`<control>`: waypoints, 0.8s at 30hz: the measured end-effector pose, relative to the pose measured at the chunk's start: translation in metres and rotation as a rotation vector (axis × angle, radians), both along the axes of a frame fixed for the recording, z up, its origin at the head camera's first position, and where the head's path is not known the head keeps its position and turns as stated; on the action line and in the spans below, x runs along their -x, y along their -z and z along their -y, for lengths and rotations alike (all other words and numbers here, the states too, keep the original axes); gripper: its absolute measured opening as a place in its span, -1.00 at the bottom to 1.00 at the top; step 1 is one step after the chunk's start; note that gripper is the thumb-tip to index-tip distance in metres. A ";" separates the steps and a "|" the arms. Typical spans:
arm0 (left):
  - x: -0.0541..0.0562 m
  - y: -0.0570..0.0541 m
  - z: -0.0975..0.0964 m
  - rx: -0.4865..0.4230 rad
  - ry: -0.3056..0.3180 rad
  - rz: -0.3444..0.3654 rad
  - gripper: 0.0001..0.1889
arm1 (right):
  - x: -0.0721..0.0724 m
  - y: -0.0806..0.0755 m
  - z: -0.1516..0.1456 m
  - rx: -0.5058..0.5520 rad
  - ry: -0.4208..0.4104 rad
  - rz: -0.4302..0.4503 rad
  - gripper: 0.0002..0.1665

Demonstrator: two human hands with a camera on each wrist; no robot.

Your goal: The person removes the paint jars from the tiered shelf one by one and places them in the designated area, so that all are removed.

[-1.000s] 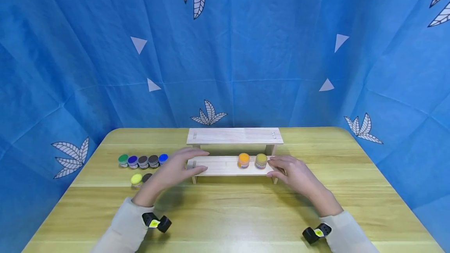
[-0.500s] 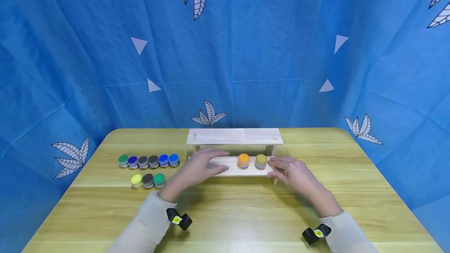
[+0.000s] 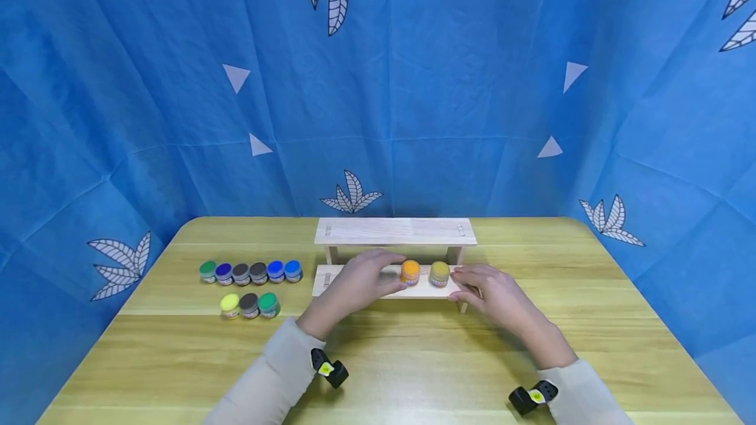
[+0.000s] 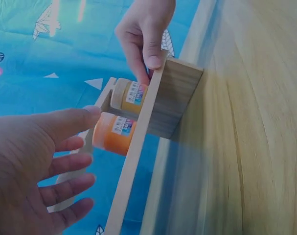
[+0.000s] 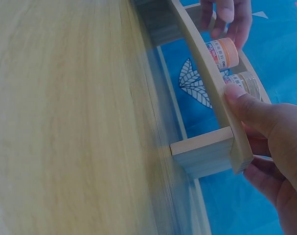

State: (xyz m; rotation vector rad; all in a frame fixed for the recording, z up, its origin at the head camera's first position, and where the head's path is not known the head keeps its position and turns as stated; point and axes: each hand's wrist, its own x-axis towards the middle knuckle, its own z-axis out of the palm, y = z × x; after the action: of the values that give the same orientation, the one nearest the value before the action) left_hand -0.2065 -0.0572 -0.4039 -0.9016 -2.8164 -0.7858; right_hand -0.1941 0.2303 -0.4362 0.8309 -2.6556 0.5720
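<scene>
A pale wooden two-step stand is at the table's far middle. On its lower step sit an orange-lidded paint jar and, to its right, a mustard-lidded paint jar. My left hand is beside the orange jar, thumb and fingers spread apart; the left wrist view has its thumb tip close to the jar, and whether they touch I cannot tell. My right hand grips the lower step's right end, with the thumb on the board's front edge in the right wrist view and the fingers round its end.
On the table's left side, several paint jars with green, blue and dark lids form a back row. Before them stand a yellow-lidded jar, a dark-lidded jar and a green-lidded jar. A blue curtain hangs behind the table.
My left hand has moved right along the lower step, from its left end to the orange jar. The jars it covered at left show again. My right hand has stayed in place.
</scene>
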 end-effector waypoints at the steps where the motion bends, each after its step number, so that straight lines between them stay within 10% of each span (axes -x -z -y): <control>1: 0.001 0.000 -0.002 0.005 -0.001 -0.002 -0.46 | 0.000 0.000 0.000 0.001 0.001 -0.002 -0.44; 24: 0.007 0.010 -0.030 0.057 -0.072 -0.044 -0.58 | -0.003 -0.001 0.000 -0.002 -0.009 0.008 -0.46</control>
State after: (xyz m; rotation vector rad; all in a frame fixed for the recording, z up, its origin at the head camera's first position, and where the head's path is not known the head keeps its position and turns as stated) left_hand -0.2133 -0.0271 -0.4140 -0.8097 -2.8285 -0.6717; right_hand -0.1914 0.2304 -0.4351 0.8435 -2.6612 0.5769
